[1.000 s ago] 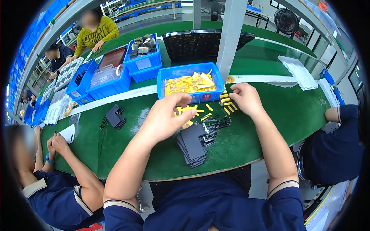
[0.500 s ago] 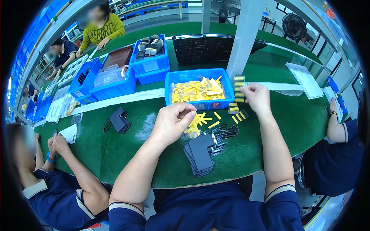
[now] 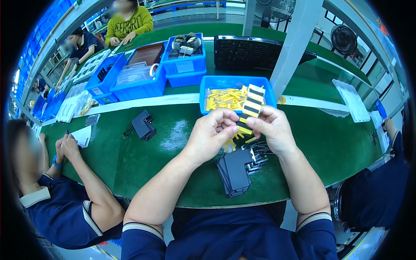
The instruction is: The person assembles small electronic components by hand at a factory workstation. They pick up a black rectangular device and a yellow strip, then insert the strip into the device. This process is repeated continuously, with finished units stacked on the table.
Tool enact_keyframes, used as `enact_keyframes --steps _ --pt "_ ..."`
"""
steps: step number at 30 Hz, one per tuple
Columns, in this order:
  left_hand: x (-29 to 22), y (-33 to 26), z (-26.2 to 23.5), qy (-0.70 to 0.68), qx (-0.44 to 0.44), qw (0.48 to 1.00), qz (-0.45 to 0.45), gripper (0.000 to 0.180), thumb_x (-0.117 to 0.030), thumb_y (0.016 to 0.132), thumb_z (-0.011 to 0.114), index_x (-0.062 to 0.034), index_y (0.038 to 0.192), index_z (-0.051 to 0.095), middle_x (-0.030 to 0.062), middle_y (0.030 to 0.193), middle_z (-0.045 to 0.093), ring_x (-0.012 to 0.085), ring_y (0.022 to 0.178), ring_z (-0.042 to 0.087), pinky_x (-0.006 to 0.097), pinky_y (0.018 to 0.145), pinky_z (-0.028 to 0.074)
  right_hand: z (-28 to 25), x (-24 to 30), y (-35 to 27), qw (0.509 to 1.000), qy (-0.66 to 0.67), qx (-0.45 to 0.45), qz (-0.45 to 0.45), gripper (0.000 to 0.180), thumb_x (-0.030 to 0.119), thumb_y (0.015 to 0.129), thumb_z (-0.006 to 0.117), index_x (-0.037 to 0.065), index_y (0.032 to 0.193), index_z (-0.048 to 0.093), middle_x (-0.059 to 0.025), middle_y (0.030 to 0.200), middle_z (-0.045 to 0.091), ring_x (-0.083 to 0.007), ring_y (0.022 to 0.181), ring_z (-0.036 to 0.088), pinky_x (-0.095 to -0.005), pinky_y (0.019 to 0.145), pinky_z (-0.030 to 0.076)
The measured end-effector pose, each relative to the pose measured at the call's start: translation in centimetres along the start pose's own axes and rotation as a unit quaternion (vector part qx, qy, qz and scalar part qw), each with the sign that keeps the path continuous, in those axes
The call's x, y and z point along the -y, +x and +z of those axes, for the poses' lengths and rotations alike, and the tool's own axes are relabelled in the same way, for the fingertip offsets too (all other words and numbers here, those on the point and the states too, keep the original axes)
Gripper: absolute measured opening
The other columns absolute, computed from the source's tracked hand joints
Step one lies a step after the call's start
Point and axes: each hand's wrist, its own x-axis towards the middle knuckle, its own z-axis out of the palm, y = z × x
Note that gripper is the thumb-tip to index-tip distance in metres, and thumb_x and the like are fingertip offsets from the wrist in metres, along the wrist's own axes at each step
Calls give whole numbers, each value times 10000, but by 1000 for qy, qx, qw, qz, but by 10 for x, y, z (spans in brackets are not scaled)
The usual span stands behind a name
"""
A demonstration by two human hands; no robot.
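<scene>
In front of my chest, my right hand [image 3: 274, 130] grips a long strip [image 3: 254, 100] banded in black and pale yellow, its upper end standing up past the fingers. My left hand [image 3: 214, 131] meets it at the lower end, thumb and fingertips pinched at the strip's edge; the exact contact is partly hidden. Loose yellow strips [image 3: 237, 139] lie on the green table beneath the hands. Nearer to me rests a stack of dark grey L-shaped pieces [image 3: 234, 171], with black cables and connectors [image 3: 259, 155] at its right side.
Behind my hands stands a blue bin [image 3: 208, 81] of yellow pieces [image 3: 224, 99]. More blue bins [image 3: 138, 91] sit to its left, and a metal post [image 3: 299, 47] rises at its right. Another dark grey stack [image 3: 143, 124] lies left. Co-workers sit on both sides.
My right hand has lifted the banded strip off the table beside the bin and brought it toward the middle. My left hand has moved right to meet it. The view has shifted slightly.
</scene>
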Motion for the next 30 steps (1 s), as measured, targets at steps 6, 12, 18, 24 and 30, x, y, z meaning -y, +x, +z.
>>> enact_keyframes --steps 6,12,18,24,30 --pt "4 5 -12 -26 54 994 -91 141 -34 859 604 -11 980 534 5 834 576 61 736 547 208 644 461 -5 -1 -3 993 57 -99 -7 230 118 759 744 1 923 632 -21 742 620 -46 545 518 -184 474 406" --pt "24 4 -20 498 74 863 -26 115 -71 733 630 -22 834 606 168 843 618 316 760 617 387 691 485 -2 3 -7 994 27 -107 -20 203 96 799 704 -4 953 619 -40 778 630 -60 584 556 -184 495 437" --pt "-38 -14 6 437 31 899 11 463 -322 693 745 9 987 608 164 871 623 310 828 614 397 750 484 0 5 -10 986 -31 -137 -93 182 53 800 688 -29 951 629 -51 836 616 -82 653 581 -192 544 458" --pt "-54 -39 25 523 140 834 104 788 -440 568 805 52 1124 540 183 956 607 353 895 598 415 804 477 1 2 -11 938 -201 -129 -253 162 -59 757 685 -12 909 658 -80 873 605 -123 789 598 -218 680 487" --pt "-43 -24 12 320 52 946 6 341 -195 779 700 -17 1038 567 121 929 624 194 838 607 311 741 478 8 17 -22 908 -228 -94 -340 170 -82 704 701 -2 851 671 -81 820 626 -183 807 597 -279 720 475"
